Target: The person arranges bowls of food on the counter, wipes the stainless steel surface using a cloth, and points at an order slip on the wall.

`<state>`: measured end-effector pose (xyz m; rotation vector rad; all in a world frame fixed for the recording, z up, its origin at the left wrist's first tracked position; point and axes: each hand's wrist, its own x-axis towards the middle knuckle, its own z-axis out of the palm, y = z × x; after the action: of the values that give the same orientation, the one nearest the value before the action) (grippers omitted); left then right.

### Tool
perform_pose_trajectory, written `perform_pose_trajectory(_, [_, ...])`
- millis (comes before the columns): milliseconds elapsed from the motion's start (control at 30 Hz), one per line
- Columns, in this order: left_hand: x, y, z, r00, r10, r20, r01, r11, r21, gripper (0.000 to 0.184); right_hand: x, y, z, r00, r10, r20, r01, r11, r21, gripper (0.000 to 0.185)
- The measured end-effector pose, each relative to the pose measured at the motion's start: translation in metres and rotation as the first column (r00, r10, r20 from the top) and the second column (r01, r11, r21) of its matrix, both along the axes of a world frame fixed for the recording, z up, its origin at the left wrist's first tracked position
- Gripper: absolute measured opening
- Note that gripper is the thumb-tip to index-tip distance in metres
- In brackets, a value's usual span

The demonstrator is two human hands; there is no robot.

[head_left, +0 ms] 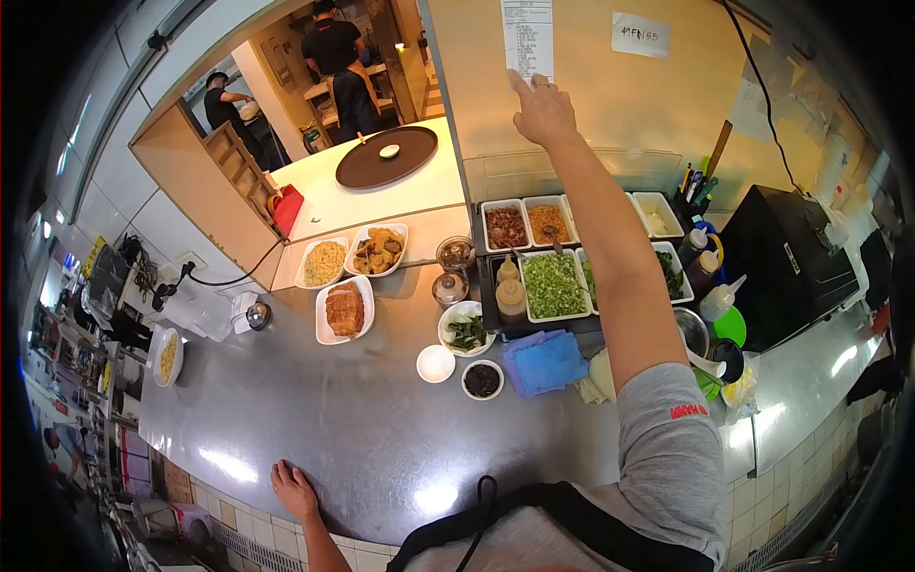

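My right hand (546, 112) is raised to the wall at the lower edge of a printed order slip (528, 38). Its visible fingers are apart and reach to the paper; whether they press on it I cannot tell. Down at the counter's near edge, my left hand (294, 490) lies flat on the steel counter (286, 410) with nothing in it. Below my right forearm stand white tubs of toppings, among them chopped green onions (555, 286), minced brown topping (506, 227) and an orange-brown topping with a spoon (547, 224). The forearm hides part of the tubs.
Dishes of fried meat (344, 312), yellow food (324, 262) and fried pieces (378, 250) stand back left. Bowls of greens (467, 332) and dark topping (482, 380) sit by a blue cloth (545, 362). A brown tray (386, 157) rests on the pass; two people work beyond.
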<state>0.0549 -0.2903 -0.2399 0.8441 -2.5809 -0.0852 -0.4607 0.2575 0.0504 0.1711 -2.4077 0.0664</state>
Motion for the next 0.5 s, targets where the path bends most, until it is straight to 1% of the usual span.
perform_pose_trajectory(33, [0.0, 0.001, 0.001, 1.0, 0.001, 0.001, -0.001, 1.0, 0.0, 0.041, 0.003, 0.0, 0.002, 1.0, 0.002, 0.012, -0.003, 1.0, 0.016, 0.069])
perform_pose_trajectory(133, [0.0, 0.002, 0.002, 1.0, 0.005, 0.001, -0.005, 1.0, 0.0, 0.041, -0.003, 0.0, -0.001, 1.0, 0.019, -0.011, -0.019, 0.999, -0.047, 0.073])
perform_pose_trajectory(233, [0.0, 0.001, 0.001, 1.0, 0.008, -0.001, -0.008, 1.0, -0.004, 0.041, -0.005, 0.0, 0.003, 0.999, 0.042, 0.032, -0.038, 0.993, -0.114, 0.076])
perform_pose_trajectory(333, [0.0, 0.001, 0.001, 1.0, 0.005, -0.006, -0.005, 1.0, -0.006, 0.041, 0.0, 0.0, 0.006, 0.999, 0.038, 0.032, -0.037, 0.999, -0.036, 0.079])
perform_pose_trajectory(500, [0.0, 0.001, 0.0, 1.0, -0.006, -0.017, 0.006, 1.0, -0.013, 0.041, 0.005, 0.0, 0.004, 0.998, 0.068, -0.004, -0.068, 0.993, -0.097, 0.077])
